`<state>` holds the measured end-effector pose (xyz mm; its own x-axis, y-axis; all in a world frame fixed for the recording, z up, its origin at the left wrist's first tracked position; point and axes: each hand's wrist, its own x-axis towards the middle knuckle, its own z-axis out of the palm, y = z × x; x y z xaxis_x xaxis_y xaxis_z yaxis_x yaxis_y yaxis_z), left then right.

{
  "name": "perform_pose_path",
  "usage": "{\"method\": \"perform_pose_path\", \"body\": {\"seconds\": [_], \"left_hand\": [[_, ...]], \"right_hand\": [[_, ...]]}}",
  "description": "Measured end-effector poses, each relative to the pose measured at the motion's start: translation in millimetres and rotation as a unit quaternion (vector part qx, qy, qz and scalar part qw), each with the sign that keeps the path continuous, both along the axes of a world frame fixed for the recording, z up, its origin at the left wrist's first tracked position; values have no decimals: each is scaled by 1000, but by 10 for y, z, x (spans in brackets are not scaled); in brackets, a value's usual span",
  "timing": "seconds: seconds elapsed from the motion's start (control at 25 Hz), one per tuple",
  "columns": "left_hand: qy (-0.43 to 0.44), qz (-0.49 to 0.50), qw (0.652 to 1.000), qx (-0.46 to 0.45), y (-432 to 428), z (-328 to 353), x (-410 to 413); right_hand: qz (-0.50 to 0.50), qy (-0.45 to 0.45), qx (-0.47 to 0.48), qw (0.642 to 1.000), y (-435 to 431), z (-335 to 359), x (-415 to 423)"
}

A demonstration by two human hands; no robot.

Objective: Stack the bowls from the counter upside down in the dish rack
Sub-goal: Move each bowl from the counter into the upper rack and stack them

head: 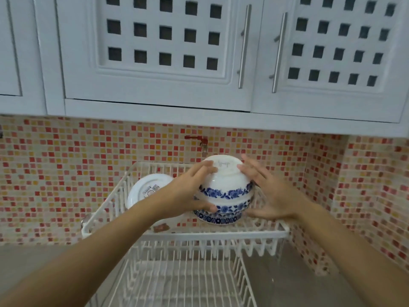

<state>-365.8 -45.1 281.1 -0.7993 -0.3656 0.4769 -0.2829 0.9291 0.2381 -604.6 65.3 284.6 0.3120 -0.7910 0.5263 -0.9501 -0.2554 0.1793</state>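
Two bare forearms reach up from the bottom corners toward the dish rack (183, 234), a white wire frame with two tiers standing on the grey table (298, 273) against a mosaic tile wall (66, 173). On the rack's upper tier sits the stack of bowls (223, 200), white with blue floral bands, all turned upside down so the foot ring of the top bowl (223, 173) faces up and slightly toward the wall; the stack's axis runs nearly vertical, leaning a little away from the camera. The stack stands right of the rack's centre, near its front rail.

The left hand (188, 193) clasps the left side of the stack, its fingers (205, 168) spread over the top bowl's base and the thumb pressed against the lower bowls. The right hand (272, 191) is at the right side, fingers (250, 167) spread and touching the top bowl near its foot ring; whether its palm touches the stack cannot be told.

Left of the stack, a white plate (146, 189) stands on edge in the rack's slots, its back toward the camera, partly hidden by the left forearm. Between plate and stack the tier is open. The lower tier, below the front rail, is bare wire. Above the rack hang white cabinets (155, 52) with lattice doors, well clear of the bowls.
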Motion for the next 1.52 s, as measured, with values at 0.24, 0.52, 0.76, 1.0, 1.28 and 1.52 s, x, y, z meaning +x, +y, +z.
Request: {"method": "perform_pose_path", "body": {"seconds": [0.24, 0.52, 0.76, 1.0, 1.28, 1.52], "left_hand": [[-11, 18, 999, -39, 114, -243, -113], [-21, 59, 996, -56, 177, -333, -185], [-38, 78, 992, -93, 188, -345, -198], [-81, 96, 981, -145, 192, -373, -213], [-95, 92, 980, -150, 195, -369, -211], [-69, 126, 989, -37, 195, -388, -205]], "right_hand": [[-32, -47, 95, 994, 4, -179, -117], [-18, -57, 114, 992, -15, -233, -82], [-41, 0, 97, 994, -37, -261, -26], [-75, 38, 115, 990, -52, -276, -24], [-75, 54, 122, 988, -7, -240, 23], [-100, 16, 115, 988, 2, -226, 7]]}}
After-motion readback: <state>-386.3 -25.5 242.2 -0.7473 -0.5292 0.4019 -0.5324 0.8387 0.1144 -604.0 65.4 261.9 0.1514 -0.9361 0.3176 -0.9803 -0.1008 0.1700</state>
